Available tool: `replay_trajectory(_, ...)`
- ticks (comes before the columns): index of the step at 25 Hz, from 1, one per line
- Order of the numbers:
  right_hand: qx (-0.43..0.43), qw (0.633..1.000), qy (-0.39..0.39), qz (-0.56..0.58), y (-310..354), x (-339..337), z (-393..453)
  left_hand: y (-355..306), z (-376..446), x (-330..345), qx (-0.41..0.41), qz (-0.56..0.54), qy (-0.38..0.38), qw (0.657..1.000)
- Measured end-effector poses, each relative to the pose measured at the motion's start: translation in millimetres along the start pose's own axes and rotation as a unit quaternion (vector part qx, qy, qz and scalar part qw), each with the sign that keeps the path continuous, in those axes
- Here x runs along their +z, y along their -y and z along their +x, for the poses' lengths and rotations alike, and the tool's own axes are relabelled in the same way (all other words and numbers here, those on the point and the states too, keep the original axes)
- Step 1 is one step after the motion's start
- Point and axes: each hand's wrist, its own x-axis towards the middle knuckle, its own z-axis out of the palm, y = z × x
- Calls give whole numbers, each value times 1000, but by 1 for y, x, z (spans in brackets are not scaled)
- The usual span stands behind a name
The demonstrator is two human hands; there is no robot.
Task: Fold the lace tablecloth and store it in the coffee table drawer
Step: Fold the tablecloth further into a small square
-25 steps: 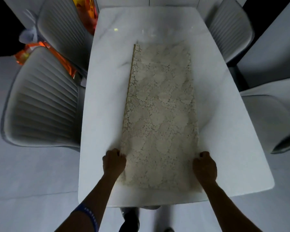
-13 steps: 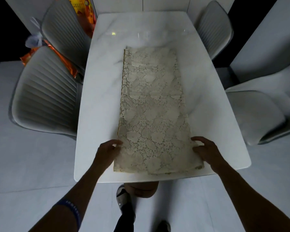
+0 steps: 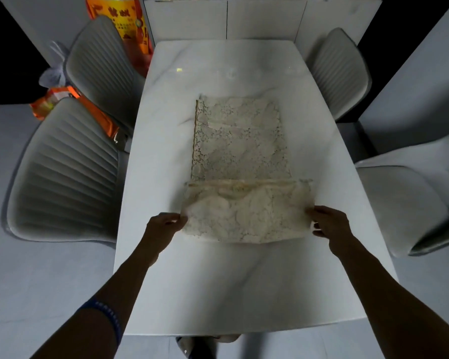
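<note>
The cream lace tablecloth (image 3: 240, 141) lies as a long folded strip down the middle of the white marble table (image 3: 244, 286). Its near end is lifted and turned over toward the far end, so a raised flap hangs between my hands. My left hand (image 3: 163, 230) pinches the flap's left corner. My right hand (image 3: 327, 222) pinches its right corner. The far half of the strip still lies flat on the table. No coffee table or drawer is in view.
Two grey ribbed chairs (image 3: 62, 172) stand along the table's left side and two more (image 3: 340, 71) along the right. Orange bags (image 3: 125, 24) sit on the floor at the far left. White cabinets (image 3: 226, 19) close off the far end.
Both hands have lifted the near end of the strip off the table and carried it forward, away from me, over the rest of the cloth. The bare table in front of me has grown.
</note>
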Motion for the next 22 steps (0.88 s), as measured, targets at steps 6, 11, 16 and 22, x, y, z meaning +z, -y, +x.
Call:
replay_trajectory(6,-73,981,-2,-182,-9,44,73,6,51,44,-52,55,-19,997)
replay_trajectory(11,-129,941,-52,-308,-36,62,90,25,47,60,3,170,-83,982)
replay_trajectory(16,-106,930,-92,-341,-40,60,99,21,54,57,-1,100,-26,995)
replay_trajectory(22,-168,947,-67,-266,-34,56,92,17,42,55,108,110,-51,987)
